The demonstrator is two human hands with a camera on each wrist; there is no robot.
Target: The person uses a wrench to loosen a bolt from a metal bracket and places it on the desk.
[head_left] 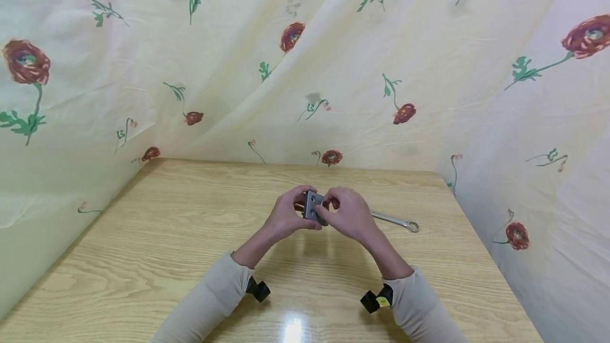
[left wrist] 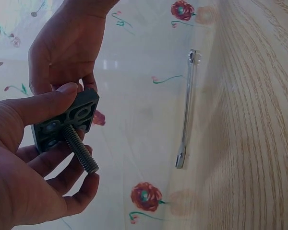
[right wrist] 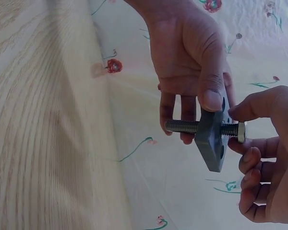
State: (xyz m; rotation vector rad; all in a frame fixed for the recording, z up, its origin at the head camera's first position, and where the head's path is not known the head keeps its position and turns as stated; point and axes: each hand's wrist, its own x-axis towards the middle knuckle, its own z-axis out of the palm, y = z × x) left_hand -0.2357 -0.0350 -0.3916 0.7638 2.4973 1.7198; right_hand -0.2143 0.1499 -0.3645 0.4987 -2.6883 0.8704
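Note:
My left hand grips a dark grey square plate with several round holes, its thumb on one face and fingers round the edge. A threaded bolt passes through the plate, its long shank sticking out on the side facing the left palm. On the other side, the bolt's hex head stands a short way off the plate. My right hand pinches the bolt at its head between thumb and finger, the other fingers curled. Both hands hold the parts above the table.
A silver combination wrench lies on the wood-grain table, right of and beyond the right hand. Cream cloth printed with red flowers hangs behind the table and along both sides. Each wrist wears a black camera mount.

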